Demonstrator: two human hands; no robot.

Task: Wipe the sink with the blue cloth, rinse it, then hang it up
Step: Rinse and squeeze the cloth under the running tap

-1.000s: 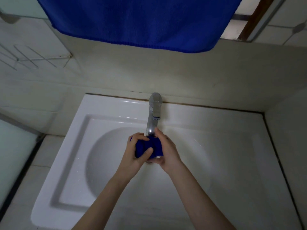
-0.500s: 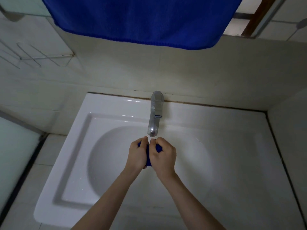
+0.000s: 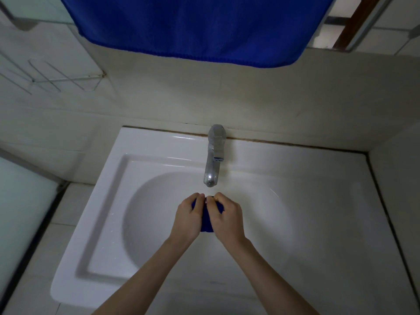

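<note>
The blue cloth (image 3: 206, 221) is bunched into a tight wad between both hands, held over the middle of the white sink (image 3: 159, 144) basin, just in front of and below the spout of the metal faucet (image 3: 214, 155), not touching it. The left hand (image 3: 187, 218) grips the wad's left side and the right hand (image 3: 227, 218) its right side. The fingers (image 3: 197, 197) of both hands are curled over the top and pressed together, knuckles almost meeting, so only slivers of blue show between and beneath them. The faucet rises from the sink's back edge. Whether water runs cannot be told. A large blue towel (image 3: 193, 26) hangs on the wall above, and a wire rack (image 3: 45, 76) sits on the left wall.
</note>
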